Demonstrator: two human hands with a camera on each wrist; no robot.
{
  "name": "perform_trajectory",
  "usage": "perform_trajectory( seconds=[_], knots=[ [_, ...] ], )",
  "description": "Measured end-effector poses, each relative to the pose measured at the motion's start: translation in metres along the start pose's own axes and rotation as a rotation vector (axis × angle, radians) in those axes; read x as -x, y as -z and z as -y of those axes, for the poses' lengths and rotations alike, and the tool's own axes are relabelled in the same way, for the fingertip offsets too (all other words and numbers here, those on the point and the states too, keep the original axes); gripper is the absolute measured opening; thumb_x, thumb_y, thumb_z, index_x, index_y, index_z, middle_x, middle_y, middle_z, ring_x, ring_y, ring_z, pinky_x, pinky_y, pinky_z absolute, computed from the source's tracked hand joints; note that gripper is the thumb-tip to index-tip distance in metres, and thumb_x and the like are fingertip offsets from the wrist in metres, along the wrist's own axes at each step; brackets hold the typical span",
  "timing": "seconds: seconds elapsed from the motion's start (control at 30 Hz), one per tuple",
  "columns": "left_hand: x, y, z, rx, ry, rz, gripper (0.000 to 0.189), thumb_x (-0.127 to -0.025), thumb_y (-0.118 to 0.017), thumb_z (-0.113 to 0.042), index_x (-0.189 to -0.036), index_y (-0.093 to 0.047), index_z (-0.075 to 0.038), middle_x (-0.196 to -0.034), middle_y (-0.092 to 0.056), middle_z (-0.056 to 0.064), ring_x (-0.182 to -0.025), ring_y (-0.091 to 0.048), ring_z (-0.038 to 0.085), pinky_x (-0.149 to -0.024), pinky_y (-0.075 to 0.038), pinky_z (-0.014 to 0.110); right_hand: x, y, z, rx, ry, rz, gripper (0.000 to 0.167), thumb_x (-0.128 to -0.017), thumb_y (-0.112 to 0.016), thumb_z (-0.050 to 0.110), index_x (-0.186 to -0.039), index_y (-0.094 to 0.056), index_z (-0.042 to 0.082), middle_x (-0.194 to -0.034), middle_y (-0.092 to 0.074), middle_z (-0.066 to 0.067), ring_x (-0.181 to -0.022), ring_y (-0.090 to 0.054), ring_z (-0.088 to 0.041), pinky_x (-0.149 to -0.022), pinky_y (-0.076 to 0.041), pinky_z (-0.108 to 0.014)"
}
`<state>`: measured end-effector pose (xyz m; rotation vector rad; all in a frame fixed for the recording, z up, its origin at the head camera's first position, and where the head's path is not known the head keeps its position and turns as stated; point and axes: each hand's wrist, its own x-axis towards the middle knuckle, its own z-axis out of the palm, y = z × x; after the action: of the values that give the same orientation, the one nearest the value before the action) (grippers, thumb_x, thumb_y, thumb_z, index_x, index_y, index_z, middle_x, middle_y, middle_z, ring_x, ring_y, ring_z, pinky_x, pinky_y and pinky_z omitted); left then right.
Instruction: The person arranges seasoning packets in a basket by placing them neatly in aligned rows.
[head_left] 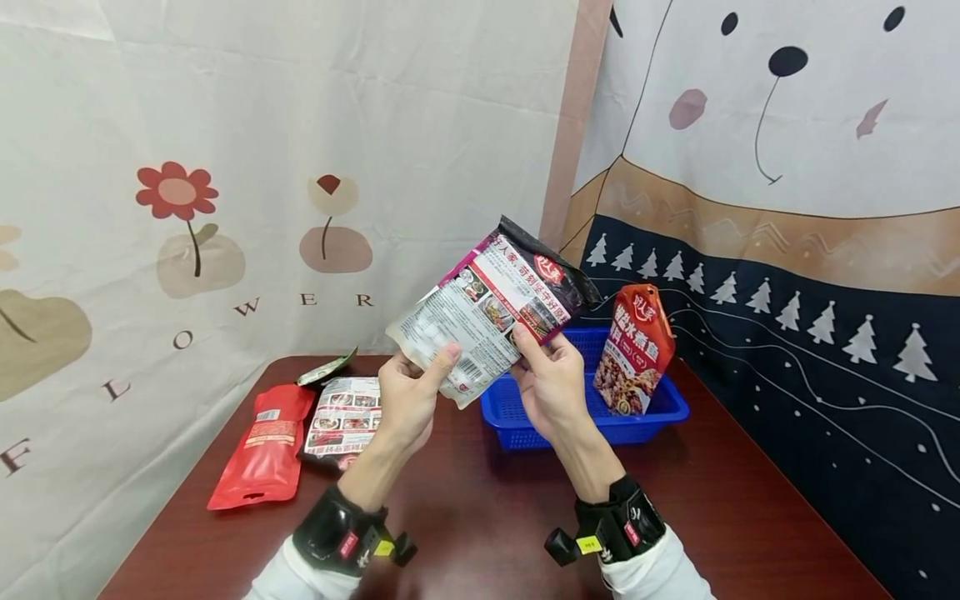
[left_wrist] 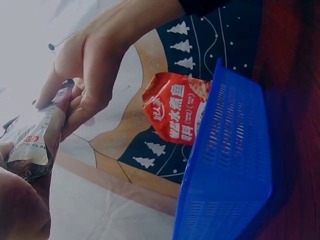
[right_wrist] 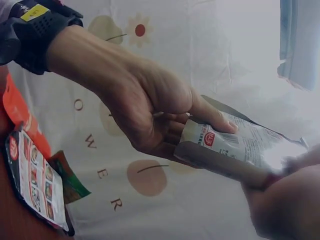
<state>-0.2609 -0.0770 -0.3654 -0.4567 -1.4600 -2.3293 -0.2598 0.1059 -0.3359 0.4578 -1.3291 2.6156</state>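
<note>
Both hands hold a seasoning packet [head_left: 487, 312] up above the table, its printed back turned toward me and its black end tilted to the upper right. My left hand [head_left: 408, 396] pinches the pale lower-left end, thumb on the printed face and fingers behind. On the lower right edge, my right hand [head_left: 551, 379] grips it the same way. Behind the right hand stands a blue plastic basket [head_left: 517, 437]. A red packet [head_left: 636, 350] leans upright inside that basket. In the right wrist view, the left thumb lies across the held packet [right_wrist: 240, 145].
On the table's left side lie a red pouch [head_left: 262, 450], a white-and-black packet [head_left: 345, 417] and a green packet [head_left: 326, 369]. The dark red table [head_left: 480, 533] meets printed cloth backdrops [head_left: 450, 108] at the back and right.
</note>
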Motion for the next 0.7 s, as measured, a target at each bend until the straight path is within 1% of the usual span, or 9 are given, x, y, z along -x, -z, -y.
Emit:
perform_trajectory(
  seconds=[0.17, 0.3, 0.43, 0.53, 0.6, 0.7],
  knots=[
    [0.000, 0.000, 0.000, -0.020, -0.002, 0.011, 0.026, -0.104, -0.079, 0.000, -0.129, -0.075, 0.003, -0.108, -0.089, -0.001, -0.103, -0.087, 0.017, -0.091, -0.071, 0.032, 0.000, -0.002, -0.001, -0.007, 0.024, -0.051, 0.031, -0.114, -0.065, 0.006, -0.145, -0.065, -0.001, -0.119, -0.087, -0.003, -0.109, -0.084, -0.016, -0.091, -0.069, -0.031],
    [0.000, 0.001, 0.000, -0.043, -0.007, 0.023, 0.025, -0.103, -0.080, -0.002, -0.128, -0.076, 0.000, -0.110, -0.089, -0.001, -0.104, -0.087, 0.018, -0.091, -0.071, 0.033, 0.000, -0.004, -0.003, -0.013, 0.050, -0.067, 0.030, -0.114, -0.065, 0.005, -0.143, -0.067, -0.002, -0.117, -0.088, -0.003, -0.106, -0.085, -0.016, -0.091, -0.070, -0.032],
    [0.000, 0.002, -0.002, -0.061, 0.009, 0.049, 0.025, -0.103, -0.081, -0.004, -0.127, -0.076, -0.003, -0.110, -0.089, -0.003, -0.105, -0.087, 0.018, -0.092, -0.071, 0.034, 0.000, -0.004, -0.003, -0.020, 0.072, -0.084, 0.027, -0.113, -0.065, 0.003, -0.139, -0.069, -0.001, -0.115, -0.088, -0.004, -0.104, -0.086, -0.017, -0.090, -0.071, -0.033],
    [-0.002, 0.004, -0.005, -0.078, 0.029, 0.090, 0.028, -0.104, -0.079, -0.004, -0.131, -0.074, -0.002, -0.112, -0.088, -0.004, -0.106, -0.086, 0.017, -0.094, -0.070, 0.033, -0.001, -0.003, -0.002, -0.020, 0.081, -0.097, 0.026, -0.112, -0.067, 0.003, -0.138, -0.071, 0.000, -0.115, -0.088, -0.004, -0.104, -0.086, -0.017, -0.090, -0.071, -0.032],
    [-0.003, 0.007, -0.007, -0.089, 0.040, 0.116, 0.034, -0.104, -0.078, -0.003, -0.137, -0.072, -0.002, -0.115, -0.087, -0.004, -0.108, -0.084, 0.015, -0.095, -0.068, 0.030, -0.003, 0.000, 0.001, -0.006, 0.099, -0.106, 0.027, -0.112, -0.067, 0.002, -0.138, -0.070, -0.001, -0.114, -0.088, -0.004, -0.104, -0.086, -0.018, -0.092, -0.071, -0.032],
    [-0.006, 0.013, -0.013, -0.092, 0.053, 0.141, 0.044, -0.104, -0.075, -0.002, -0.148, -0.066, -0.004, -0.127, -0.083, -0.001, -0.116, -0.080, 0.011, -0.100, -0.065, 0.026, -0.006, 0.006, 0.008, 0.081, 0.140, -0.129, 0.028, -0.111, -0.070, 0.006, -0.138, -0.070, -0.003, -0.109, -0.089, -0.001, -0.102, -0.086, -0.017, -0.090, -0.071, -0.032]
  ],
)
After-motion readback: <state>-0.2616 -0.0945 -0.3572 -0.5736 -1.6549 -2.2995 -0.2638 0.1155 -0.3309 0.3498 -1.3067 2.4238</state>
